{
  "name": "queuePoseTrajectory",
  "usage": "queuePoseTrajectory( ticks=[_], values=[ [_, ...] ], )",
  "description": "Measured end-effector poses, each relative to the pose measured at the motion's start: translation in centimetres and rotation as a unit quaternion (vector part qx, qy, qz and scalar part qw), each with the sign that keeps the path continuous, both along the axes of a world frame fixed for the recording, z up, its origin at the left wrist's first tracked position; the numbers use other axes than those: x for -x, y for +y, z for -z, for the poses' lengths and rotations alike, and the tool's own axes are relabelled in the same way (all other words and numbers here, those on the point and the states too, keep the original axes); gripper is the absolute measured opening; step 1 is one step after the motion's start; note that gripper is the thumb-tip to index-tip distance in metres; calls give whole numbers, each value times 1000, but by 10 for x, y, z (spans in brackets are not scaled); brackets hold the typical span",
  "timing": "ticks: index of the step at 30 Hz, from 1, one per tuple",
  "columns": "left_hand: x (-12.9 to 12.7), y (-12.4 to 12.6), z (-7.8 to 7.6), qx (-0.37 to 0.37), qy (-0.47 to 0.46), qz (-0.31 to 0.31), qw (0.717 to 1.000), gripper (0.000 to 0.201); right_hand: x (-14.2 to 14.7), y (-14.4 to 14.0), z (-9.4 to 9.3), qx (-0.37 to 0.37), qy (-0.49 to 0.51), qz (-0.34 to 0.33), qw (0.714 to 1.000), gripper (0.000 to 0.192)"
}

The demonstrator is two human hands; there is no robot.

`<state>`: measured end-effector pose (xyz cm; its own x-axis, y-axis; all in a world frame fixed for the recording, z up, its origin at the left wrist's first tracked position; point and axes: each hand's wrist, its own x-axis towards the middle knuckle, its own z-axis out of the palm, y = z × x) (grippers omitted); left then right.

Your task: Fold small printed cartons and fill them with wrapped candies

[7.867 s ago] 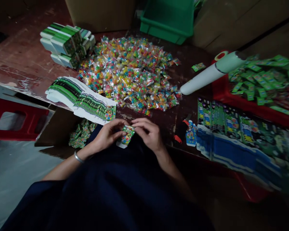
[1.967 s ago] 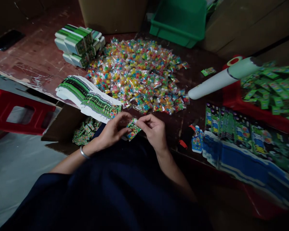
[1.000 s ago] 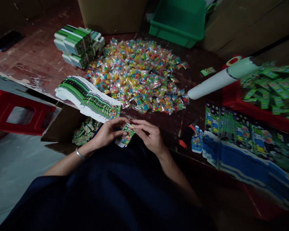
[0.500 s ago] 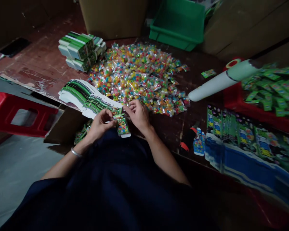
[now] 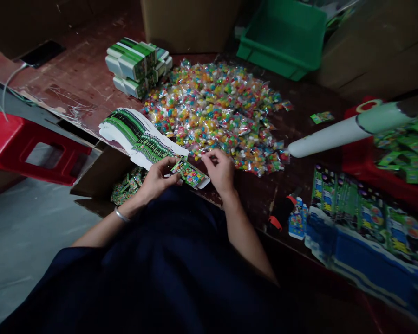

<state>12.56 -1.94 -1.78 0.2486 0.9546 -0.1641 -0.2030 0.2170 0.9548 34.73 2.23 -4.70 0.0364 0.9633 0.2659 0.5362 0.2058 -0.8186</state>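
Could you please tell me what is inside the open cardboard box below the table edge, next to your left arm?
The cardboard box holds small green printed packets. Only those near its right side show; the table edge and fanned box blanks hide the rest.

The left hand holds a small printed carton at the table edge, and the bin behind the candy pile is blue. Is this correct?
Not quite. The head view shows the bin behind the candy pile is green. The left hand does hold the small printed carton.

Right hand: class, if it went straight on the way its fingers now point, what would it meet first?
Probably the candy pile: the right hand points up and away at the pile's near edge, just ahead, though depth is unclear.
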Motion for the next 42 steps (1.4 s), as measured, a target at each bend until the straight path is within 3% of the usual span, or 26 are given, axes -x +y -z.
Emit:
queuePoseTrajectory(
  ticks=[4, 9, 16, 21, 31, 35, 42],
  values=[
    [1, 1, 4, -11, 3, -33, 999, 49, -35, -36, -32, 41, 165, 27, 985, 23],
    [0, 3, 5, -24, -23, -55, 998, 51, -57, -87, -60, 107, 139, -25, 984, 21],
    [-14, -3, -6, -68, -23, -96, 993, 42, -40, -97, -46, 78, 133, 0, 988, 20],
    [-19, -4, -6, -57, -20, -138, 989, 41, -37, -100, -43, 36, 189, 14, 981, 20],
    [-23, -1, -5, -32, -43, -153, 987, 43, -30, -109, -47, 39, 312, 16, 949, 16],
    [-23, -2, -6, -30, -45, -147, 988, 43, -21, -107, -46, 42, 286, -1, 957, 18],
    [-37, -12, -1, -50, -54, -137, 988, 42, 3, -98, -32, 43, 230, 51, 971, 21]
  ],
)
